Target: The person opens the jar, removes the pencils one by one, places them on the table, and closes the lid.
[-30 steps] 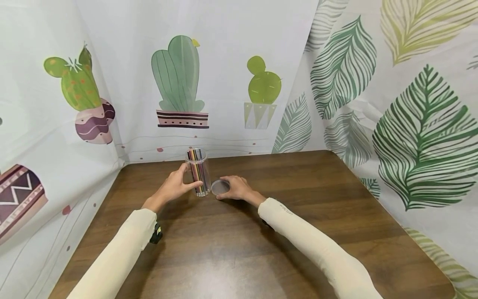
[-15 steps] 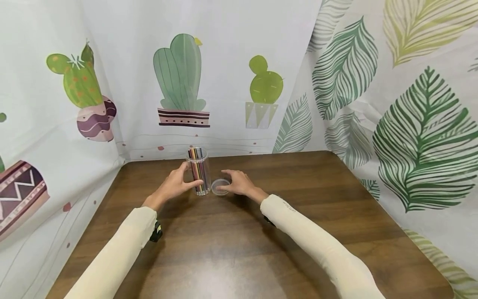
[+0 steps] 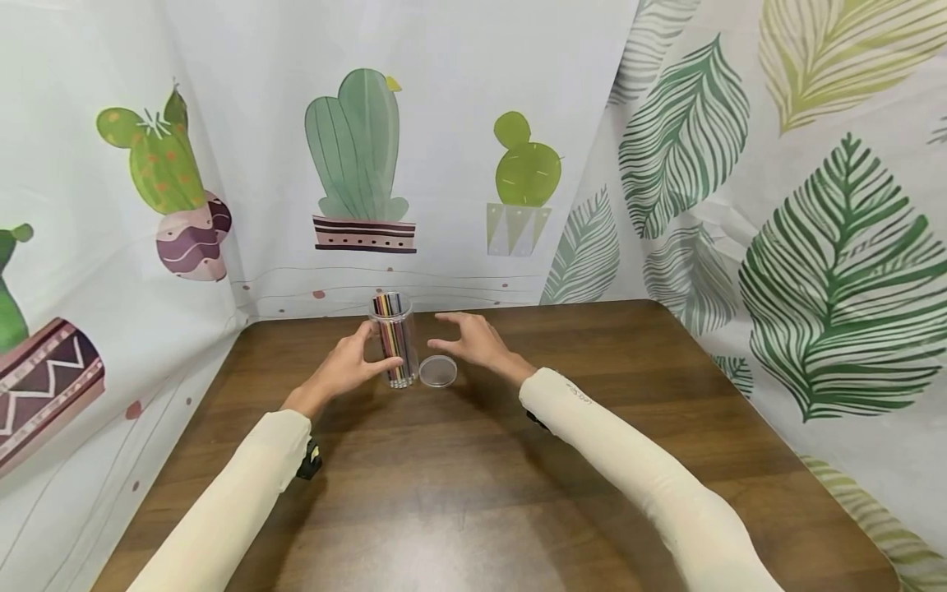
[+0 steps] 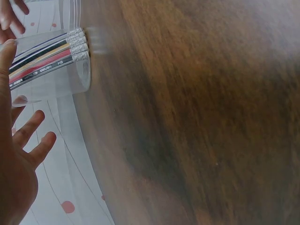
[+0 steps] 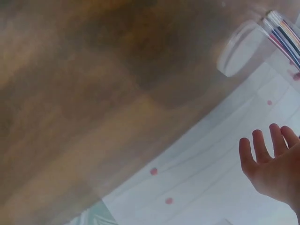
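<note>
A clear cylindrical jar point(image 3: 408, 349) stands upright near the back of the table, with several pencils point(image 4: 44, 58) inside, eraser-like ends down. My left hand point(image 3: 342, 367) holds its left side, thumb across the front and index finger behind; the other fingers spread loose in the left wrist view. Just right of the jar's base lies a round transparent lid point(image 3: 438, 372), flat on the tabletop. My right hand point(image 3: 477, 341) hovers beyond and right of the lid, thumb and fingers apart, holding nothing. In the right wrist view its fingers point(image 5: 260, 147) are spread, away from the lid.
The brown wooden table point(image 3: 459, 477) has rounded back corners. Behind it hangs a white cloth point(image 3: 451, 279) printed with cacti, and a leaf-patterned cloth point(image 3: 814, 271) borders the right side. The jar stands close to the back edge.
My right hand has let go of the lid, which now lies flat beside the jar, and has drawn back up and away from it. The left hand stays at the jar.
</note>
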Demonstrator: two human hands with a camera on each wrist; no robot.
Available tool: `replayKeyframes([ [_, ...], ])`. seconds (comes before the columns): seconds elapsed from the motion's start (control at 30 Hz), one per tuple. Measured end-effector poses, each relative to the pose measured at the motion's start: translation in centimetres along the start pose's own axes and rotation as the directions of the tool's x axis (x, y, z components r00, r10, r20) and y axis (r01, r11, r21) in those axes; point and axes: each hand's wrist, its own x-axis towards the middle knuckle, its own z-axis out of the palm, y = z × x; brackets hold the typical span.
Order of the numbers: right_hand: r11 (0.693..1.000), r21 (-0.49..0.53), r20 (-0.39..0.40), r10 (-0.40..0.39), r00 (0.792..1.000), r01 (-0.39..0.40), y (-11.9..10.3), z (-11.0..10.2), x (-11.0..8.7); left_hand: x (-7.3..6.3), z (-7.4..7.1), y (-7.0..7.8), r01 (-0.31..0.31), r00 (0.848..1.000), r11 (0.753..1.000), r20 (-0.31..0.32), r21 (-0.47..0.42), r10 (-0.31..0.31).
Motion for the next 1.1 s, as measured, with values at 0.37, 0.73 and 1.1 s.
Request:
replayKeyframes([
  [0.37,0.998,0.021,-0.057,-0.061,0.997,0.063,-1.6,-2.1,1.9,0.1,-0.1,-0.2,0.002,1.000,1.000,0.003,0.003,-0.002],
  [0.73,0.989,0.091,-0.104,-0.106,0.989,0.115,-3.4,-3.7,3.3,0.0,-0.2,-0.2,-0.001,1.000,1.000,0.005,0.006,0.001],
  [1.1,0.985,0.102,-0.135,-0.126,0.983,0.140,-4.8,-4.0,4.6,0.0,-0.1,0.0,0.011,1.000,1.000,0.018,-0.009,-0.011],
])
